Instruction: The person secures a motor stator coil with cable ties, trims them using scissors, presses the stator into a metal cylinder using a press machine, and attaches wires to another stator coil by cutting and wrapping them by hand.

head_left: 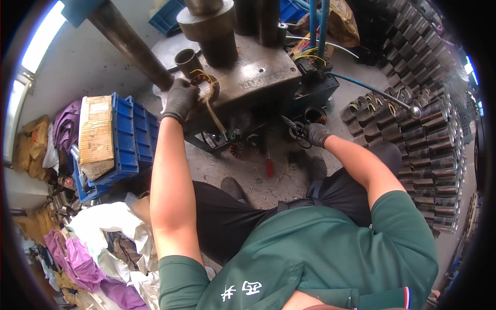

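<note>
A dark grey glove covers my left hand (181,99), whose fingers close on the near side of a ring-shaped motor stator (212,91) at the metal table's left edge. Copper-coloured windings show in the stator, and a yellow wire and a pale strip hang from it. A short metal cylinder (187,61) stands just behind. Lower and to the right, my gloved right hand (317,135) grips a pair of scissors (290,124) by the loop handles. The blades point up and left, in front of the table and apart from the stator.
The steel press table (258,77) carries a thick ram (206,26) and a slanted column (129,41). Blue crates (121,139) with a cardboard box (96,132) stand left. Stacked metal cylinders (429,155) line the right. A blue rod with a ball end (415,111) juts out. A red-handled tool (269,168) lies on the floor.
</note>
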Available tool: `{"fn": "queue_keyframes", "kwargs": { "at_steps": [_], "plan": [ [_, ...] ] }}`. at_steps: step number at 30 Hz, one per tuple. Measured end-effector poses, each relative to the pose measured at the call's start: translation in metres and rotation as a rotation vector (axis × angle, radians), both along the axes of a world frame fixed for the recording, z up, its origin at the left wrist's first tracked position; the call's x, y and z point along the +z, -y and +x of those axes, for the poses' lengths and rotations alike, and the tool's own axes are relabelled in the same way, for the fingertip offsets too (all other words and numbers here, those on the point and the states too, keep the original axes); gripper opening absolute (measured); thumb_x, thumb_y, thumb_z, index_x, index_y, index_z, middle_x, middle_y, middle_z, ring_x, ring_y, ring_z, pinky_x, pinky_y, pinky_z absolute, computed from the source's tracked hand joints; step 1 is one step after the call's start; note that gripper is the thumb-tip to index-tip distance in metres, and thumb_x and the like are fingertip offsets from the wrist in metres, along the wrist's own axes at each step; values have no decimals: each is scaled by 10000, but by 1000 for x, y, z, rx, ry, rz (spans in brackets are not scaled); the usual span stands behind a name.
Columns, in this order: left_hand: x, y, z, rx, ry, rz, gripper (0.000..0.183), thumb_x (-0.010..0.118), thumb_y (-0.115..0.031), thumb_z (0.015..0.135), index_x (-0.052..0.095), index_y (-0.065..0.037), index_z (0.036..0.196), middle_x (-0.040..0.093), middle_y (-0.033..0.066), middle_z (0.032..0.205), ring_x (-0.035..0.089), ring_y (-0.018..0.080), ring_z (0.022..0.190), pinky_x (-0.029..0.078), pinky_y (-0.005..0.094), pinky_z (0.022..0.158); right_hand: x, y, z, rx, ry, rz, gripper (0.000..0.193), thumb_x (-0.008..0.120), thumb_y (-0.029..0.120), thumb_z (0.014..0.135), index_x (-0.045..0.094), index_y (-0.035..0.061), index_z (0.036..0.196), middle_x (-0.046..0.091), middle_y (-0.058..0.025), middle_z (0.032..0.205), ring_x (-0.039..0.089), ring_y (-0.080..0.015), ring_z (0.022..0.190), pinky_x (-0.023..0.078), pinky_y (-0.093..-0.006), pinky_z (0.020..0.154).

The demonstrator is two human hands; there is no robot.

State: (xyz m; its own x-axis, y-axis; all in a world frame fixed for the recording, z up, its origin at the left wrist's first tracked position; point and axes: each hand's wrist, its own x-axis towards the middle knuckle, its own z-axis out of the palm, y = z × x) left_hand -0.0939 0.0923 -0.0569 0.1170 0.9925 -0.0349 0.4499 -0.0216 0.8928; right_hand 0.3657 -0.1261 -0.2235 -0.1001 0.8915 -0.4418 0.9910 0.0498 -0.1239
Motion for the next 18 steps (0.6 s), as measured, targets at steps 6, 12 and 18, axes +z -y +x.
{"fn": "queue_keyframes", "kwargs": {
  "at_steps": [6,12,18],
  "plan": [
    [53,101,23,113,947,-348,247,772,-169,842,657,-98,1048,639,3,756,591,144,585,481,257,527,-53,24,5,-262,-194,201,689,704,300,898,457,225,1537,742,-238,1103,731,-433,974,574,-529,854],
    [52,175,29,159,1237,-342,372,714,-49,836,610,-108,1188,671,27,912,656,162,757,610,330,746,-62,15,4,-261,-190,189,626,648,300,928,444,214,1513,724,-256,1157,716,-457,1013,545,-586,870],
    [-12,207,81,271,1247,-343,308,752,-100,843,657,-66,1135,696,67,1002,694,275,904,602,424,881,-112,24,41,-221,-244,145,592,664,315,942,485,171,1488,714,-213,1217,688,-407,1059,547,-493,927]
  ]
}}
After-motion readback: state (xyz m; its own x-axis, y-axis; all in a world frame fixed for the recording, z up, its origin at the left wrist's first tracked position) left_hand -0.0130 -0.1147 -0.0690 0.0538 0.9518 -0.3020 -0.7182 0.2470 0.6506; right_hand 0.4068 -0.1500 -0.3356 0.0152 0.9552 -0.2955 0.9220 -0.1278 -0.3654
